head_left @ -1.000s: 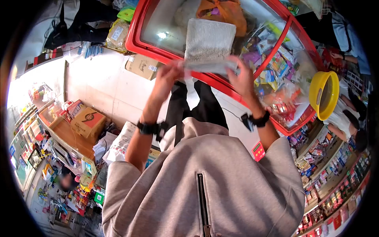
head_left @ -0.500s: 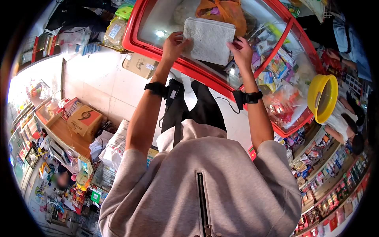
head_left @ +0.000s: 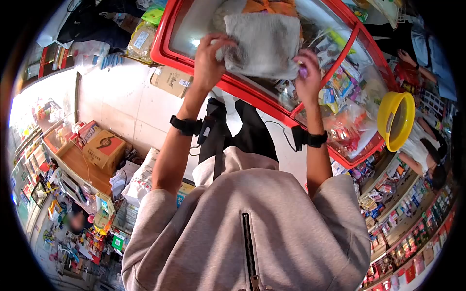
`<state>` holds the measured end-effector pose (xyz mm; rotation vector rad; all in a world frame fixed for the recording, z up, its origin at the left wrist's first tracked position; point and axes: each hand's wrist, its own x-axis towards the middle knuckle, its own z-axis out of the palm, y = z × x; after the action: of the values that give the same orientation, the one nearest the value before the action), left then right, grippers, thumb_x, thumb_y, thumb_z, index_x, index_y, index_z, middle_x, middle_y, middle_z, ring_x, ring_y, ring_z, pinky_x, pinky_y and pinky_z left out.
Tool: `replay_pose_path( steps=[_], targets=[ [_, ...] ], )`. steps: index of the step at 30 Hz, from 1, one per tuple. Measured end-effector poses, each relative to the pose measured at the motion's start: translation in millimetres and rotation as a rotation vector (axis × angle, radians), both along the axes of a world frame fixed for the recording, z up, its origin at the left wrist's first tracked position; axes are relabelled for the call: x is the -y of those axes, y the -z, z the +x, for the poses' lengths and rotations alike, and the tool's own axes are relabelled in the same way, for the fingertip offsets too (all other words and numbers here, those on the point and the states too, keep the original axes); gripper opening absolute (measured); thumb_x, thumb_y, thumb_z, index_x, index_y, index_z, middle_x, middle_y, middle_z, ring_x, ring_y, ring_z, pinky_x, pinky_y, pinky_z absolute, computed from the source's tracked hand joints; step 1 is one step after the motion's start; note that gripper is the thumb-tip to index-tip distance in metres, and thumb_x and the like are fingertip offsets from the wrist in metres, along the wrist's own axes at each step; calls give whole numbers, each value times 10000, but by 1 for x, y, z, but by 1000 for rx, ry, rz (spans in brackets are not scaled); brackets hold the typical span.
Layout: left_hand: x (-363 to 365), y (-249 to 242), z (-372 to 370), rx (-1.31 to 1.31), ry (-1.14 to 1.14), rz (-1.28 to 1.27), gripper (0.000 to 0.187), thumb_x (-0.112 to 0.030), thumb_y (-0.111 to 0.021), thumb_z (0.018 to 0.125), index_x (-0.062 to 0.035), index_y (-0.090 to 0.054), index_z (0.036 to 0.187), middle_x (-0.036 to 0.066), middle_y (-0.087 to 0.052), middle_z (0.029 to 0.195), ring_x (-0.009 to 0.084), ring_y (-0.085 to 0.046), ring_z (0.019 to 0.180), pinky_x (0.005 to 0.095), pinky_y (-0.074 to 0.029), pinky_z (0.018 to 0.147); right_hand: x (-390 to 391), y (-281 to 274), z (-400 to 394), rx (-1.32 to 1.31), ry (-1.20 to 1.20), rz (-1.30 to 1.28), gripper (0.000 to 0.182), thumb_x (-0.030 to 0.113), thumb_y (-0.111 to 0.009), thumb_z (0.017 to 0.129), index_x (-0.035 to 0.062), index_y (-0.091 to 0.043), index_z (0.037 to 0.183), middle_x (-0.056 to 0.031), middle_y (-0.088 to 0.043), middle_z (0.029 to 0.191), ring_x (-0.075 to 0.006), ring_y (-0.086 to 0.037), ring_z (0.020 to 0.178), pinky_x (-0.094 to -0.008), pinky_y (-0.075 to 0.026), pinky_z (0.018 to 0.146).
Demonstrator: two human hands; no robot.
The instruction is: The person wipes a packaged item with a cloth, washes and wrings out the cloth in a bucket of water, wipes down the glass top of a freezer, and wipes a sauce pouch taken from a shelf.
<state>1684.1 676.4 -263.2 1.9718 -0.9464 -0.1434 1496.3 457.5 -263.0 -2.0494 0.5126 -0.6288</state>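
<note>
A grey folded cloth [head_left: 263, 46] lies over the glass top of a red-framed chest freezer [head_left: 264, 94], its outline slightly blurred. To its left is my left hand [head_left: 210, 59], fingers apart and bent, with the fingertips right at the cloth's edge. My right hand [head_left: 308, 75] hovers by the opposite edge, its bent fingers spread and smeared by motion. A small purple patch [head_left: 303, 72] shows between those fingers. Both wrists wear black straps. Behind the cloth, an orange plastic bag [head_left: 272, 7] is partly hidden.
A yellow basin [head_left: 395, 121] rests at the freezer's right end. Packaged goods [head_left: 342, 80] show through the glass. Cardboard boxes [head_left: 171, 81] stand on the floor to the left. Stocked shelves [head_left: 407, 233] line the right, where other people [head_left: 417, 145] are near.
Both hands have moved outward from the cloth's edges, and their grip on it has loosened. The cloth now looks wider and covers more of the orange bag.
</note>
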Motion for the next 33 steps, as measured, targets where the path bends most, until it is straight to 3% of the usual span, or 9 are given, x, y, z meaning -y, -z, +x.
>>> replay_pose_path(
  steps=[3,7,11,16,20,24,25,29,33],
  targets=[
    [-22,43,-24,55,24,137,390,115,-624,694,-75,-704,1026,155,-610,1199,361,-587,1116,427,-487,953,-16,31,-35,-195,-57,-158,242,-101,-553,800,35,-675,959,-137,-641,1096,-321,-622,1074,-345,-507,853],
    [-46,64,-42,-145,49,168,316,44,-634,778,-34,-666,1083,185,-640,1116,365,-608,1081,430,-491,934,-32,37,-58,-346,77,6,197,-27,-570,872,36,-681,1023,-111,-680,1064,-235,-659,957,-320,-520,807],
    [-34,64,-47,-237,-118,79,312,-75,-667,879,31,-594,1163,190,-669,1013,362,-658,952,407,-523,838,-45,44,-44,-257,127,-66,287,57,-681,873,56,-644,1158,-111,-668,1018,-266,-641,867,-350,-514,747],
    [4,75,-24,-468,-275,69,517,-359,-775,848,60,-648,1122,173,-720,1019,255,-711,893,337,-549,781,-38,71,-12,-249,207,197,346,154,-754,886,0,-644,1175,-67,-697,1016,-142,-644,897,-286,-511,787],
    [26,80,-3,-683,-413,198,666,-577,-735,814,45,-702,1050,127,-714,908,195,-668,828,327,-528,773,-25,77,17,-181,345,187,332,244,-785,841,4,-672,1041,-104,-712,898,-199,-674,800,-335,-527,729],
    [33,71,17,-723,-303,398,531,-474,-774,827,36,-729,965,88,-702,855,156,-632,792,320,-509,728,-3,86,30,-286,324,236,300,259,-788,830,-2,-658,899,-110,-684,819,-212,-662,754,-345,-506,693],
    [34,69,15,-876,-334,136,452,-405,-788,830,32,-735,932,77,-701,842,143,-616,769,310,-496,700,-1,85,30,-285,324,236,300,259,-788,830,-2,-658,899,-110,-684,819,-212,-662,754,-345,-506,693],
    [37,90,11,-1061,-416,-217,285,-225,-811,828,35,-732,913,50,-697,818,107,-579,735,280,-465,654,0,76,34,-273,274,76,345,240,-810,798,6,-650,995,-132,-692,907,-257,-670,777,-368,-515,727],
    [45,71,4,-809,-415,24,320,-248,-817,815,26,-729,954,63,-697,839,124,-599,754,283,-487,683,2,60,43,-306,191,22,482,230,-829,768,24,-633,1157,-174,-693,1040,-324,-678,924,-402,-516,817]
  ],
)
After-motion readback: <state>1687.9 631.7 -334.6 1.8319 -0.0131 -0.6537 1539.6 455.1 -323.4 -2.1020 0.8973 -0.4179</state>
